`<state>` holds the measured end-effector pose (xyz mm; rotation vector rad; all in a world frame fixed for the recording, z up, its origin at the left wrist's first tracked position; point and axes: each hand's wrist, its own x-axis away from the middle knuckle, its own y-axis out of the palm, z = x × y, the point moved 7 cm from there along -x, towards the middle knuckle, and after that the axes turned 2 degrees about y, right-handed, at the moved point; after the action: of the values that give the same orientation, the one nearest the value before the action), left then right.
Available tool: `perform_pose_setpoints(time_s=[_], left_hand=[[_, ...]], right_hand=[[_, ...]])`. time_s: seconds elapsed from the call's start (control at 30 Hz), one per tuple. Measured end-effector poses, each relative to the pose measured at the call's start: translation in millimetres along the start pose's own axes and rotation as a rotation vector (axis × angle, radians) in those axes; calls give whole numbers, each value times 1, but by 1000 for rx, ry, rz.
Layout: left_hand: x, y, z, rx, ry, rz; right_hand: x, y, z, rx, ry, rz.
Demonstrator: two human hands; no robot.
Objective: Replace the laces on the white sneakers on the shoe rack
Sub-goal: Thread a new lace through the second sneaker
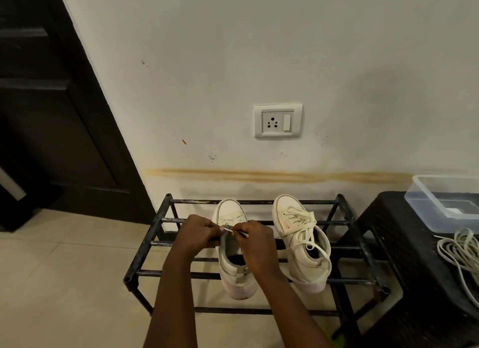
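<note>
Left hand (198,233) and right hand (255,244) pinch the lace (228,230) over the sneaker (229,213) mid-rack (150,272). Risk: thin tip slips out; a tug could tip the shoe between the bars.

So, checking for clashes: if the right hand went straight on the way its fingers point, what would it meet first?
The right hand would likely meet the left hand first: its fingers face it just across the lace both pinch over a sneaker. Depth is unclear.
</note>
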<state>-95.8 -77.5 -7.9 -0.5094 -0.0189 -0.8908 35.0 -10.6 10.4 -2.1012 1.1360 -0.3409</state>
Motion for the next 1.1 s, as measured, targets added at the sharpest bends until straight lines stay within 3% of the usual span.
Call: perform_pose_setpoints(time_s=[0.6, 0.83, 1.1], left_hand=[[-8, 3, -4, 12, -18, -39], [-2, 9, -11, 229, -118, -103], [-3, 6, -11, 44, -49, -40]], right_hand=[[1, 11, -18, 293, -134, 72], [3, 7, -26, 332, -115, 86], [0, 9, -20, 311, -173, 35]])
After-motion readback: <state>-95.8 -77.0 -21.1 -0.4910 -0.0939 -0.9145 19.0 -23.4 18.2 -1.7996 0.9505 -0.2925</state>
